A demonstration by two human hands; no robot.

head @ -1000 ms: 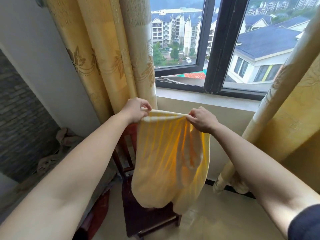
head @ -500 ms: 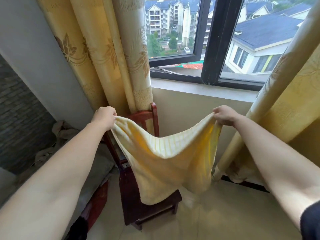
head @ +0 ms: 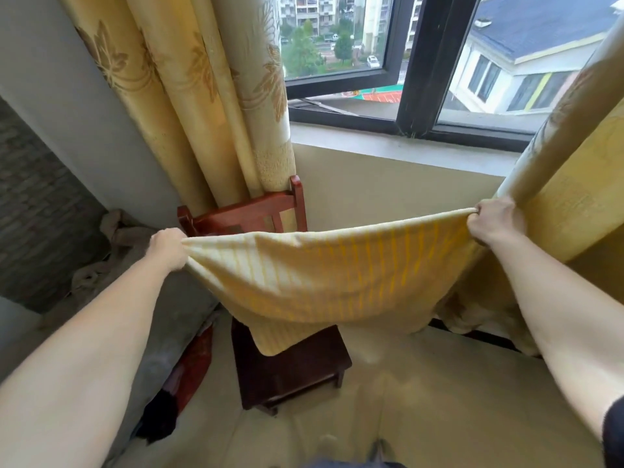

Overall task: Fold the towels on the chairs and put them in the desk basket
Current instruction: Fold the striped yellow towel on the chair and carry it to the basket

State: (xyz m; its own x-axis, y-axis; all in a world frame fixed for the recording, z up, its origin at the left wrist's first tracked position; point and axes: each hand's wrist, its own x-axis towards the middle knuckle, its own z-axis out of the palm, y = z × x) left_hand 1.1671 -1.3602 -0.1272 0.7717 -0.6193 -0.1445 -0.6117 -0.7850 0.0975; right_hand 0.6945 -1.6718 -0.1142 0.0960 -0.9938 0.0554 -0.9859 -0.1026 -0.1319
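Yellow striped towel (head: 331, 275), spread wide and held in the air by its two upper corners. Its top edge runs nearly taut from lower left to upper right, and I see the body sag in a shallow curve beneath. The lowest flap hangs over the front left part of the chair (head: 290, 369) seat; I cannot tell whether it touches the wood.

Left hand (head: 167, 248): fingers curled round the towel's left corner, just in front of the chair's back rail. I see only the back of this hand, so the fingertips are hidden.

Right hand (head: 494, 222): fingers bunched tight on the right corner, knuckles up, close against the right curtain (head: 574, 184). Both forearms reach out straight and well apart.

The chair is dark red wood and stands on the pale floor (head: 422, 393), its back against the left curtain (head: 189, 96) and the wall below the window sill (head: 388, 143). Above the sill I see a dark-framed window (head: 422, 62) giving onto roofs and buildings. At the left, a crumpled grey cloth (head: 111, 231) lies by the brick wall, and a red object (head: 196, 359) lies on the floor beside the chair.
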